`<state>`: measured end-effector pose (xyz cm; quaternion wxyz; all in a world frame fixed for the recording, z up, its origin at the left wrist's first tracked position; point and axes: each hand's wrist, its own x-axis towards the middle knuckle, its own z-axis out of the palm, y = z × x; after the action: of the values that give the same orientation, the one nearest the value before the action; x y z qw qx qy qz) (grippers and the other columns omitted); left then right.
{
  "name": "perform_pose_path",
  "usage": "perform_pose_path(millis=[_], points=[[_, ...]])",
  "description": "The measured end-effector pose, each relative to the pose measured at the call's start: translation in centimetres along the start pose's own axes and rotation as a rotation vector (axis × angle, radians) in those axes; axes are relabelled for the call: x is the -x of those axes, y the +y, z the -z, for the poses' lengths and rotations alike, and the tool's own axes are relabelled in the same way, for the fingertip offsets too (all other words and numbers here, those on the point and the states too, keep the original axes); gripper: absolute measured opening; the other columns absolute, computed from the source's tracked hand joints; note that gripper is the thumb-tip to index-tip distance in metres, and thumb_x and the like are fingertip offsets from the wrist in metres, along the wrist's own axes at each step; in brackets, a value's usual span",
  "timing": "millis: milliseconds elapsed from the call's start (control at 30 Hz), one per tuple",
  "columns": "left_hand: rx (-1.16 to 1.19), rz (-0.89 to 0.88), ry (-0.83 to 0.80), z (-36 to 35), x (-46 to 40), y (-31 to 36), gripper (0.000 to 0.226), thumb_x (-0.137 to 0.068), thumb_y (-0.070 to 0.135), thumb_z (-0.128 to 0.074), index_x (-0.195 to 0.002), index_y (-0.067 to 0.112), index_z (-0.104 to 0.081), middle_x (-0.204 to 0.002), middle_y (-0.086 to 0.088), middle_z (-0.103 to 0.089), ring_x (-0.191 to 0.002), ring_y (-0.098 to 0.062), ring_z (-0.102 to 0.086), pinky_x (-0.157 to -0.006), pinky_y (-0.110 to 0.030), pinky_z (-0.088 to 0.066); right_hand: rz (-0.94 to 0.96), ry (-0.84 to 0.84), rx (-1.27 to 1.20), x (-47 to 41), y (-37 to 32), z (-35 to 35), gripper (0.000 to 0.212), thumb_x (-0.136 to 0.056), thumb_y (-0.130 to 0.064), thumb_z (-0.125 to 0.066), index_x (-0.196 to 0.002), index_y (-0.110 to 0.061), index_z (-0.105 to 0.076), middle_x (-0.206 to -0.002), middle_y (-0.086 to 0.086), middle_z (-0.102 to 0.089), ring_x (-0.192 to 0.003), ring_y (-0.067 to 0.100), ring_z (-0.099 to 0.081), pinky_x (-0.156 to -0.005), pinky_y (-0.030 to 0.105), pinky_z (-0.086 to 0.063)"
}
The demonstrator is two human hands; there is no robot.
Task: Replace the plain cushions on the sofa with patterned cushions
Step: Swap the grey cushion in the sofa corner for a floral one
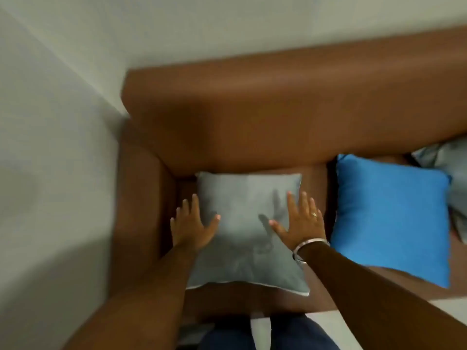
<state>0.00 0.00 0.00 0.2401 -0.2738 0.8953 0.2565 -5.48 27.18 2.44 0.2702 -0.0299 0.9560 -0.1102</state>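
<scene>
A grey cushion with a faint dark motif (249, 231) lies on the seat at the left end of a brown sofa (278, 117), its top edge against the backrest, close to the armrest. The left hand (193, 224) rests flat on the cushion's left edge, fingers spread and gripping nothing. The right hand (300, 221), wearing a ring and a metal bangle (307, 246), presses flat on its right side, fingers also splayed. Just beside it lies a plain blue cushion (391, 218), with another grey cushion (452, 178) partly hidden behind that.
</scene>
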Motion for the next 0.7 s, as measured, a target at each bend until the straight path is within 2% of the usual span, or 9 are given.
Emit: perform_pose_path(millis=[100, 167, 300, 367, 467, 500, 567, 633, 700], points=[[0.360, 0.163, -0.050, -5.0, -3.2, -4.1, 0.101, -0.081, 0.079, -0.039, -0.160, 0.029, 0.000, -0.168, -0.010, -0.012, -0.152, -0.036, -0.019, -0.121, -0.054, -0.018, -0.226, -0.078, -0.276, -3.0, 3.2, -6.7, 0.095, -0.082, -0.073, -0.042, -0.155, -0.026, -0.004, -0.161, 0.020, -0.016, -0.146, 0.042, -0.022, -0.116, 0.050, -0.024], [0.520, 0.147, -0.043, -7.2, -4.5, -5.4, 0.101, -0.078, 0.083, -0.031, -0.160, 0.031, -0.004, -0.168, -0.005, -0.016, -0.151, -0.032, -0.021, -0.122, -0.051, -0.019, -0.303, -0.071, -0.442, -4.7, 4.1, -9.3, 0.092, -0.084, -0.062, -0.055, -0.155, -0.024, -0.010, -0.161, 0.016, -0.023, -0.143, 0.039, -0.029, -0.116, 0.047, -0.027], [0.556, 0.079, -0.061, -9.6, -6.5, -6.3, 0.089, -0.085, 0.082, -0.024, -0.158, 0.036, -0.003, -0.167, 0.002, -0.018, -0.150, -0.024, -0.025, -0.120, -0.042, -0.020, -0.375, 0.054, -0.522, -7.2, 3.6, -13.0, 0.083, -0.088, -0.049, -0.059, -0.154, -0.017, -0.019, -0.160, 0.013, -0.026, -0.146, 0.034, -0.025, -0.115, 0.033, -0.009], [0.582, 0.022, -0.097, -8.7, -6.5, -6.3, 0.077, -0.093, 0.072, -0.028, -0.158, 0.038, -0.004, -0.165, 0.007, -0.021, -0.146, -0.014, -0.026, -0.117, -0.037, -0.022, -0.380, 0.002, -0.642, -7.2, 3.2, -12.7, 0.079, -0.091, -0.043, -0.059, -0.154, -0.017, -0.019, -0.158, 0.013, -0.031, -0.143, 0.033, -0.030, -0.113, 0.029, -0.012], [0.673, -0.012, -0.202, -4.2, -5.5, -5.9, 0.070, -0.090, 0.072, -0.036, -0.151, 0.037, -0.036, -0.154, 0.012, -0.041, -0.139, -0.008, -0.036, -0.113, -0.031, -0.030, -0.445, -0.174, -0.975, -6.4, 3.2, -8.3, 0.073, -0.088, -0.042, -0.063, -0.149, -0.015, -0.033, -0.152, 0.011, -0.042, -0.137, 0.029, -0.042, -0.115, 0.040, -0.031], [0.733, 0.033, -0.261, -2.1, -5.3, -6.0, 0.067, -0.086, 0.075, -0.038, -0.141, 0.039, -0.053, -0.145, 0.010, -0.054, -0.134, -0.011, -0.048, -0.108, -0.031, -0.040, -0.479, -0.277, -1.118, -6.0, 3.4, -5.7, 0.072, -0.083, -0.049, -0.065, -0.143, -0.016, -0.045, -0.145, 0.011, -0.052, -0.129, 0.028, -0.052, -0.109, 0.041, -0.041], [0.926, 0.138, -0.400, 2.3, -5.0, -6.5, 0.061, -0.081, 0.078, -0.042, -0.114, 0.038, -0.075, -0.115, 0.005, -0.075, -0.106, -0.014, -0.071, -0.082, -0.027, -0.056, -0.473, -0.471, -1.327, -5.3, 5.1, -0.4, 0.071, -0.070, -0.069, -0.062, -0.120, -0.020, -0.070, -0.115, 0.010, -0.073, -0.102, 0.027, -0.070, -0.084, 0.040, -0.058], [1.091, 0.198, -0.409, 4.8, -5.2, -7.2, 0.059, -0.092, 0.065, -0.046, -0.105, 0.017, -0.078, -0.090, -0.007, -0.077, -0.072, -0.020, -0.073, -0.061, -0.032, -0.056, -0.390, -0.474, -1.385, -5.0, 7.1, 2.8, 0.071, -0.056, -0.079, -0.066, -0.100, -0.024, -0.077, -0.091, 0.005, -0.079, -0.083, 0.025, -0.074, -0.073, 0.041, -0.059], [0.999, 0.175, -0.291, 5.2, -5.9, -6.9, 0.050, -0.104, 0.040, -0.041, -0.111, -0.002, -0.068, -0.075, -0.011, -0.073, -0.050, -0.020, -0.065, -0.045, -0.029, -0.047, -0.279, -0.364, -1.389, -5.6, 7.2, 3.5, 0.061, -0.054, -0.071, -0.074, -0.097, -0.027, -0.076, -0.086, 0.000, -0.077, -0.075, 0.015, -0.072, -0.068, 0.032, -0.056]])
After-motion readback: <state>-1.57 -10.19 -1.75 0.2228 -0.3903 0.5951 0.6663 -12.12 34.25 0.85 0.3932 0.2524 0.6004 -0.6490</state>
